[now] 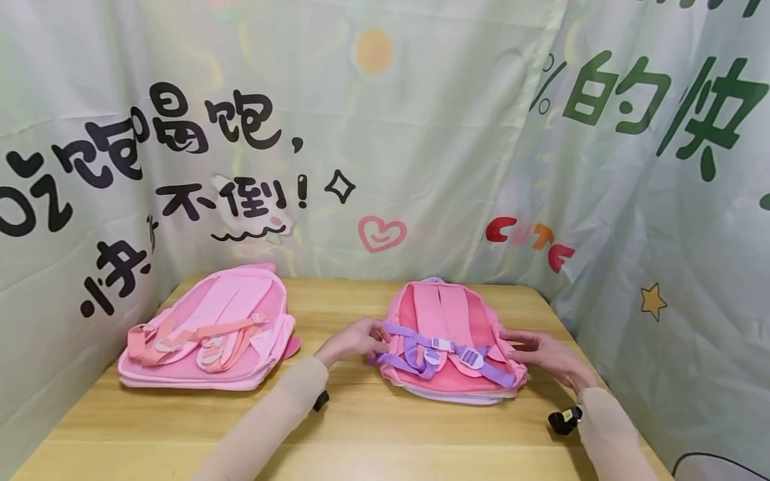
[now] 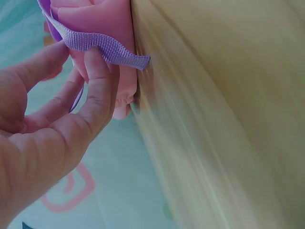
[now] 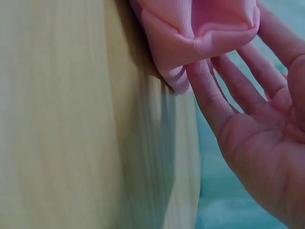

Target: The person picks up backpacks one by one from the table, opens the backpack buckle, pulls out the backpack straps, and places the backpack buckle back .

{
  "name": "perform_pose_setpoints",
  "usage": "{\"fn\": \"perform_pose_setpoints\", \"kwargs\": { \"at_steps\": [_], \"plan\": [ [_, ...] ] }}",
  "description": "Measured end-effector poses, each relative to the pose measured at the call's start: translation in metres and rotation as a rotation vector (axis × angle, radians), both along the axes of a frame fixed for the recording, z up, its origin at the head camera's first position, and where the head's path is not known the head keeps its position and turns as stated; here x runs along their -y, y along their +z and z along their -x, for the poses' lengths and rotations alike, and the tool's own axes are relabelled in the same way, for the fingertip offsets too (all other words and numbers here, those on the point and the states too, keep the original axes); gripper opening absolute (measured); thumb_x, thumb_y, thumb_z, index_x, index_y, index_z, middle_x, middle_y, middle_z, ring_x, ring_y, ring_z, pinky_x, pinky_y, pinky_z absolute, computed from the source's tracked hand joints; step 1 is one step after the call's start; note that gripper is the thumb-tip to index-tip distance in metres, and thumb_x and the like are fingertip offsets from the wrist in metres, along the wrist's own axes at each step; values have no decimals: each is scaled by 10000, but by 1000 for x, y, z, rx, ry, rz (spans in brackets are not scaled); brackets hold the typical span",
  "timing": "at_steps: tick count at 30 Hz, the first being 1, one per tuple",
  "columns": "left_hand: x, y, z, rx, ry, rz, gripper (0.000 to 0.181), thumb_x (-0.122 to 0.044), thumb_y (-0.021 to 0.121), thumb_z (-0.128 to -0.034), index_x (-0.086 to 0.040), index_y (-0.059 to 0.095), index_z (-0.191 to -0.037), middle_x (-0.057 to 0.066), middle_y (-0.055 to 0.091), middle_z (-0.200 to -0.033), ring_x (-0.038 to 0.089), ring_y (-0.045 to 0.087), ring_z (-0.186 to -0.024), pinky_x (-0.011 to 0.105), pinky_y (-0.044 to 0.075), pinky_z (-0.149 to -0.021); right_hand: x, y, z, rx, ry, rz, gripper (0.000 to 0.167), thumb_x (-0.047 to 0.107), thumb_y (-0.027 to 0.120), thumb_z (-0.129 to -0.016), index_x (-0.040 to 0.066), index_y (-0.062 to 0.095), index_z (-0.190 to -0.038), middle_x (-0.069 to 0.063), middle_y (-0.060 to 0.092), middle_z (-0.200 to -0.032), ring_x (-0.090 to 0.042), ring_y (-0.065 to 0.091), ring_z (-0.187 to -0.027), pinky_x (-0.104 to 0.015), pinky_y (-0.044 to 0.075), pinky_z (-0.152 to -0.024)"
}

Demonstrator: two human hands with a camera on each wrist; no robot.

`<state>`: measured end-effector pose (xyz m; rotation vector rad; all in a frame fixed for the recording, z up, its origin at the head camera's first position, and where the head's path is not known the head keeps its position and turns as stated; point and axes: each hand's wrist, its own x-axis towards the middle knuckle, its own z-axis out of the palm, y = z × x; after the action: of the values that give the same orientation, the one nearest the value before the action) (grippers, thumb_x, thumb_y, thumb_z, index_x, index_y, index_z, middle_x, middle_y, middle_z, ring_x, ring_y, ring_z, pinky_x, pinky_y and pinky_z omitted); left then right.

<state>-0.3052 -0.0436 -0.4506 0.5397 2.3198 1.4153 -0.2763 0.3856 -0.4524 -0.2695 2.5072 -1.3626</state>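
A pink backpack with purple straps lies on the table with its strap side up, a white buckle across its middle. My left hand is at its left edge; in the left wrist view the fingers of that hand touch the bag's side beside a purple strap end. At the right edge is my right hand, its fingers extended. The right wrist view shows the right hand with fingertips against the bag's pink side, palm not touching it.
Another pink backpack with orange-pink straps lies on the left of the wooden table. Printed curtains hang behind and at both sides. A dark cable shows at the lower right corner.
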Motion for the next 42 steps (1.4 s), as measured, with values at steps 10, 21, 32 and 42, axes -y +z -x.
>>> {"fn": "perform_pose_setpoints", "kwargs": {
  "at_steps": [10,21,32,42],
  "plan": [
    [40,5,1,14,38,16,146,-14,702,-848,29,657,-981,92,631,-876,178,576,-682,330,529,-632,42,-3,5,-21,17,12,594,286,721,-892,71,520,-1408,-223,462,-1466,-392,487,-1294,-461,477,-1016],
    [78,9,3,-6,46,47,176,-20,725,-819,24,680,-984,88,654,-890,156,583,-740,337,538,-685,75,-3,11,-46,70,39,581,277,727,-890,54,535,-1391,-224,501,-1432,-380,520,-1274,-411,501,-990],
    [105,2,3,-15,47,26,242,-39,730,-820,26,684,-1048,117,698,-993,161,617,-853,311,534,-761,98,-7,14,-27,56,85,563,258,749,-872,67,564,-1368,-204,513,-1427,-369,528,-1264,-409,500,-991],
    [126,6,6,-57,55,121,258,-92,763,-801,-17,695,-1038,94,710,-1001,181,640,-912,302,529,-797,117,-5,18,-6,71,103,570,270,755,-866,79,566,-1368,-192,504,-1438,-373,514,-1277,-426,494,-999]
  ]
}}
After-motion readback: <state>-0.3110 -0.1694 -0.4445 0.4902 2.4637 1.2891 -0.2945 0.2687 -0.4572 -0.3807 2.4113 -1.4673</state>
